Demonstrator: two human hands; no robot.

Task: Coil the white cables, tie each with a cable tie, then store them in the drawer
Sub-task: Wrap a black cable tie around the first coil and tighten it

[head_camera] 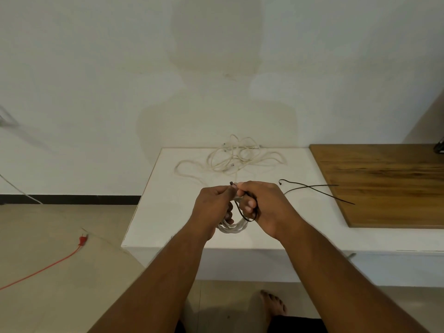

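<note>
Cable (pixel 234 228), white and wound into a small coil, sits gripped in left hand (pixel 212 205); right hand (pixel 266 205), touching it, clutches black tie (pixel 242 215).

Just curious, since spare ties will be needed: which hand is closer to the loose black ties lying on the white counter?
Right. The right hand sits just left of the loose black ties; the left hand is farther off, beyond it.

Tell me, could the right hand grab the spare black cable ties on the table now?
Probably yes: the spare cable ties lie uncovered beside the right hand, but its fingers hold the looped cable tie round the coiled white cable.
</note>
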